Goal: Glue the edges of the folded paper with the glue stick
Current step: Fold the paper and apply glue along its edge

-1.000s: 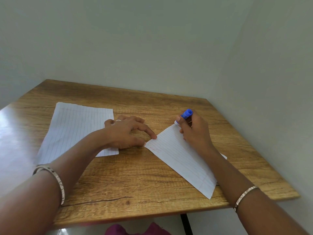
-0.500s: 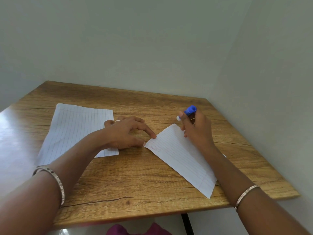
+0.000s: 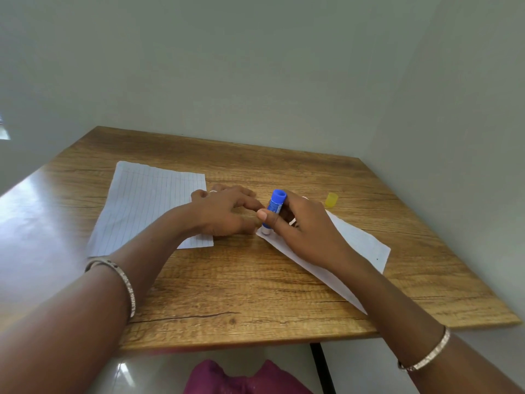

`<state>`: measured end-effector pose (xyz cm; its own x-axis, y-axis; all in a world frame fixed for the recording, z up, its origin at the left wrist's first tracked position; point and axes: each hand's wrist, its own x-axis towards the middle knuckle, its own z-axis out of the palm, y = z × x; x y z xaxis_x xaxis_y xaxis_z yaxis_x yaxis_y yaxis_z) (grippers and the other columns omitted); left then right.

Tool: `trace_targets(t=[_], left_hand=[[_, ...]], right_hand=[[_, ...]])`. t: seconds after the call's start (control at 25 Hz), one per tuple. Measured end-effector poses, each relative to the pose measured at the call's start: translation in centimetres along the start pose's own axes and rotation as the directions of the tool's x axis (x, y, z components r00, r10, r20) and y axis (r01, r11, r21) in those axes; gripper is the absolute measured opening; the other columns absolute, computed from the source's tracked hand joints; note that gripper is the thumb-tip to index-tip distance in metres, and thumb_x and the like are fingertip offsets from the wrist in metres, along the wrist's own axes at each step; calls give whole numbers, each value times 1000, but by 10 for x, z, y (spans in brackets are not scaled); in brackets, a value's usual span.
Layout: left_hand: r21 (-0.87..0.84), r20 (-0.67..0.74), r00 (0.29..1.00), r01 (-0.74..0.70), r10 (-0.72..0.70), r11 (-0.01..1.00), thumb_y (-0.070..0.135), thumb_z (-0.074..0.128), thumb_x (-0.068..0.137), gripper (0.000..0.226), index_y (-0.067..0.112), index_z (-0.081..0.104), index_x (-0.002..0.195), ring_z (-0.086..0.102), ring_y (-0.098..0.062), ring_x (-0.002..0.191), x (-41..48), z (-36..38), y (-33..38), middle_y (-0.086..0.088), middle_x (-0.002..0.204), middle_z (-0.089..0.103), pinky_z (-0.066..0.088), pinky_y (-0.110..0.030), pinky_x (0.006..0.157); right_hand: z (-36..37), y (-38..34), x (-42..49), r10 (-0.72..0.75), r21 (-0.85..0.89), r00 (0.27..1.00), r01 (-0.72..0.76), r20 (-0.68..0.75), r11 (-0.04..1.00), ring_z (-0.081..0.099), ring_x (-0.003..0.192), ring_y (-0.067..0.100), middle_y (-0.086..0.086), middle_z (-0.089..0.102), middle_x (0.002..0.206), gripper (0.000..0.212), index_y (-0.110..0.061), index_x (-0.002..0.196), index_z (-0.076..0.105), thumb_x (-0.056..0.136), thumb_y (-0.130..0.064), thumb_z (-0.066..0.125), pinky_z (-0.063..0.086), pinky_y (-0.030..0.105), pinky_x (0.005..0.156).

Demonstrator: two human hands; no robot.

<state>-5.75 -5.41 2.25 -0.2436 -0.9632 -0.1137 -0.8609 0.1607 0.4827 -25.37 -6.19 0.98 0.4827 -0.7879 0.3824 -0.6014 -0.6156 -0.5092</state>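
We see a wooden table (image 3: 255, 294) set into a corner of pale walls. Our right hand (image 3: 306, 231) has its fingers and thumb wrapped round a blue glue stick (image 3: 275, 207), holding it nearly upright with its white tip down, touching the pointed left corner of the folded paper (image 3: 360, 245). That paper lies at about 3 o'clock from the table's middle, slanting from its point near the hands down toward the front edge at 5 o'clock; our right wrist and forearm cover much of it.

Our left hand (image 3: 224, 214) lies palm down on the table just left of the stick, fingers spread and gently bent, grasping nothing. Its fingertips reach toward the paper's point; whether they touch the paper we cannot tell, since the right thumb hides that spot. A ring (image 3: 213, 191) shows on one finger.

A lined sheet (image 3: 147, 206) lies flat at 9 o'clock, its right edge partly under our left wrist. A small yellow cap (image 3: 331, 199) stands at 2 o'clock, apart from the folded paper, beyond our right hand. Each wrist wears a silver bangle (image 3: 125, 282). Magenta cloth (image 3: 241, 378) shows below the table's front edge.
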Motion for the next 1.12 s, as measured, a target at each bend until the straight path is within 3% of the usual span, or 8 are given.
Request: trace_targets(t=[0.12, 0.2, 0.32, 0.48, 0.68, 0.84, 1.0, 1.12], left_hand=[[11, -30, 1000, 6, -6, 1000, 69, 44, 75, 52, 58, 55, 125, 22, -19, 148, 1, 1, 0, 21, 156, 33, 7, -54, 116], [28, -51, 999, 1, 0, 1000, 64, 56, 84, 40, 58, 55, 124, 23, -19, 148, 1, 2, 1, 21, 156, 34, 7, -55, 116], [38, -64, 998, -4, 6, 999, 55, 61, 89, 23, 64, 51, 108, 21, -20, 148, 0, 2, 2, 19, 156, 34, 7, -57, 117], [34, -40, 999, 5, -3, 999, 54, 63, 88, 22, 72, 52, 92, 18, -20, 150, -1, 1, 5, 19, 156, 34, 6, -59, 116], [38, -23, 1000, -9, 10, 999, 51, 63, 89, 25, 67, 59, 108, 14, -21, 151, 2, 1, 3, 17, 157, 32, 6, -61, 115], [38, -19, 1000, -5, 5, 999, 51, 63, 90, 26, 66, 59, 111, 12, -22, 152, 2, 0, 2, 17, 158, 32, 3, -63, 115], [36, -28, 1000, -9, 10, 999, 49, 63, 90, 27, 64, 60, 112, 15, -19, 151, 1, 0, 4, 17, 157, 32, 4, -62, 114], [40, -24, 1000, -6, 7, 999, 48, 63, 91, 27, 64, 59, 112, 14, -20, 151, 2, 0, 4, 17, 158, 32, 5, -61, 114]], right_hand=[[0, 3, 4, -11, -24, 1000, 12, 27, 1000, 47, 58, 7, -7, 54, 64, 31, -19, 81, 56, 97, -45, 60, 37, 16, 57], [-1, 3, 4, -12, -41, 999, 14, 40, 999, 51, 61, 11, -1, 60, 68, 34, -16, 83, 58, 97, -46, 60, 36, 18, 57], [-6, 3, 0, -15, -77, 998, 19, 56, 997, 54, 64, 13, 3, 63, 72, 35, -14, 84, 59, 97, -47, 60, 38, 23, 59], [-16, 6, -15, 4, -64, 997, 1, 76, 998, 60, 70, 15, -1, 64, 74, 34, -17, 85, 62, 97, -48, 58, 46, 30, 65], [-28, 7, -29, 27, -65, 995, -20, 100, 998, 60, 69, 14, -7, 65, 71, 32, -18, 85, 65, 97, -48, 59, 46, 29, 65], [-41, 7, -30, 88, -75, 987, -79, 135, 994, 65, 71, 19, 4, 69, 77, 33, -18, 81, 63, 95, -48, 61, 51, 38, 69], [-39, 5, -31, 112, -59, 988, -106, 105, 993, 62, 71, 16, 3, 68, 77, 32, -19, 81, 64, 94, -48, 63, 45, 27, 67], [-42, 8, -37, 106, -73, 987, -98, 120, 993, 58, 69, 16, 1, 65, 73, 31, -22, 78, 64, 93, -49, 64, 43, 27, 64]])
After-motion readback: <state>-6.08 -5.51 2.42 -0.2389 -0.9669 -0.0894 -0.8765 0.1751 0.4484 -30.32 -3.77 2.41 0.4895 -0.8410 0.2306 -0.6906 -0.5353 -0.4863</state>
